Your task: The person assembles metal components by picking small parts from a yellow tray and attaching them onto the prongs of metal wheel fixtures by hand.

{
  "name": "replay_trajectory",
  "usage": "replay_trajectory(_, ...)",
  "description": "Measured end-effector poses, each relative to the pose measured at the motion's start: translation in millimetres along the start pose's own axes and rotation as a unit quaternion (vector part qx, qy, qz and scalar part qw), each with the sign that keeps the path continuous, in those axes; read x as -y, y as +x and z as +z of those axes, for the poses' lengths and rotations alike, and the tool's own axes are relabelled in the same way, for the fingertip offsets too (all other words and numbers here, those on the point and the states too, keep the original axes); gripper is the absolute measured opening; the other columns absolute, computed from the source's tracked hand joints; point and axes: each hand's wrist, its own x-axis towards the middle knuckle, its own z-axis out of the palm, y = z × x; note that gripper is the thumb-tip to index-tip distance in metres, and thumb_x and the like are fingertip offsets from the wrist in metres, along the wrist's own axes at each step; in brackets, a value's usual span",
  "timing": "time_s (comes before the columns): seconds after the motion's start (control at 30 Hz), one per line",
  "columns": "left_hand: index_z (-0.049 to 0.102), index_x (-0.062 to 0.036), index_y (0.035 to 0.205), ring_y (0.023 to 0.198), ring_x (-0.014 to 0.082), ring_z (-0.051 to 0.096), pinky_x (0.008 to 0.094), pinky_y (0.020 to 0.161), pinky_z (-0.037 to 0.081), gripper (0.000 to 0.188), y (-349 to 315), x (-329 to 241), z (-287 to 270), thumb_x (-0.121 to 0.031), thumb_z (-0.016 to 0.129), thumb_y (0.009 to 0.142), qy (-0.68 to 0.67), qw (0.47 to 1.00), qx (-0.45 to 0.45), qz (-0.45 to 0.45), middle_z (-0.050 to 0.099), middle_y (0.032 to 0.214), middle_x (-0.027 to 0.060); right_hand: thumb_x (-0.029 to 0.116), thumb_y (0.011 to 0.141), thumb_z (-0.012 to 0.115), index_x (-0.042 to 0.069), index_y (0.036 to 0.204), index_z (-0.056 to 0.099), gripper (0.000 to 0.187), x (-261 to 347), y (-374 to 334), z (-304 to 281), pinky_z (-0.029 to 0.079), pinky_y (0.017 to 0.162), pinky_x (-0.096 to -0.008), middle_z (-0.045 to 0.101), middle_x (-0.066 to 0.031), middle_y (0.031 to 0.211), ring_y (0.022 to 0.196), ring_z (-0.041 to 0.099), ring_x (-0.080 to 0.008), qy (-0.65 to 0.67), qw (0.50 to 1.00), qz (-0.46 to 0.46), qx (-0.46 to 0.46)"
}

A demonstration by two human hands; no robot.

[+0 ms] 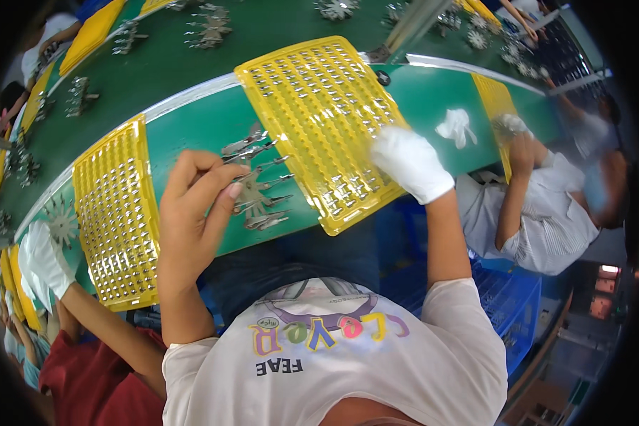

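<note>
Bare left hand pinching small metal parts; gloved right hand on yellow tray.

Left forearm raised from 6 o'clock, wrist bent, thumb and fingertips closed on the near edge of the fanned cluster of metal parts, which lies on the green belt at 9 o'clock of the tray. Right arm extended upward, white-gloved hand laid palm-down on the tray's 4 o'clock edge (blurred; whether fingers grip anything cannot be told). Second yellow tray at 9 o'clock of the left hand.
</note>
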Motion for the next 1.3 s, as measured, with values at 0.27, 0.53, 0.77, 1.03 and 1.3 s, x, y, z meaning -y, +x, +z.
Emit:
replay_trajectory(0.27, 0.074, 0.0022, 0.102, 0.077, 0.0191, 0.058, 0.0306, 0.065, 0.047, 0.015, -3, -6, 4, 0.004, 0.071, 0.088, -0.089, 0.995, -0.022, -0.027, 0.056, 0.093, 0.0095, 0.001, 0.082, 0.077, 0.001, 0.091, 0.071, 0.011, 61, 8, -57, 0.059, 0.076, -0.03, 0.077, -0.011, 0.092, 0.082, 0.076, -0.024, 0.471, 0.866, 0.125, -0.113)
replay_trajectory(0.53, 0.074, 0.0028, 0.099, 0.079, 0.022, 0.061, 0.0322, 0.067, 0.05, 0.011, -5, -19, 5, 0.003, 0.071, 0.088, -0.044, 0.998, -0.044, 0.029, 0.059, 0.092, 0.0102, -0.004, 0.083, 0.073, -0.001, 0.099, 0.076, 0.017, 113, 45, -80, 0.057, 0.076, -0.0302, 0.077, -0.012, 0.097, 0.086, 0.074, -0.0204, 0.499, 0.844, -0.007, -0.195)
replay_trajectory(0.77, 0.072, 0.0037, 0.098, 0.077, 0.0243, 0.063, 0.035, 0.067, 0.051, 0.01, -8, -22, 5, 0.004, 0.071, 0.088, -0.033, 0.998, -0.04, 0.039, 0.059, 0.092, 0.0118, -0.004, 0.084, 0.074, 0.0, 0.099, 0.076, 0.015, 124, 52, -75, 0.057, 0.076, -0.0311, 0.076, -0.0124, 0.095, 0.085, 0.075, -0.0204, 0.498, 0.846, -0.039, -0.184)
replay_trajectory(1.03, 0.072, 0.0036, 0.1, 0.08, 0.0269, 0.063, 0.0347, 0.068, 0.051, 0.014, -5, -26, 10, 0.005, 0.072, 0.086, 0.004, 0.998, -0.012, 0.065, 0.059, 0.093, 0.0123, -0.002, 0.081, 0.077, 0.0, 0.095, 0.075, 0.014, 128, 49, -78, 0.058, 0.073, -0.0333, 0.077, -0.0132, 0.093, 0.083, 0.076, -0.0241, 0.429, 0.883, -0.051, -0.182)
replay_trajectory(1.3, 0.066, 0.0018, 0.106, 0.09, 0.0305, 0.064, 0.0396, 0.077, 0.055, 0.026, -3, -35, 20, 0.002, 0.076, 0.082, -0.016, 0.999, -0.037, 0.012, 0.055, 0.11, 0.0152, 0.002, 0.083, 0.076, 0.003, 0.093, 0.071, 0.012, 130, 57, -59, 0.058, 0.066, -0.0361, 0.073, -0.0118, 0.086, 0.076, 0.074, -0.029, 0.482, 0.837, -0.011, -0.258)
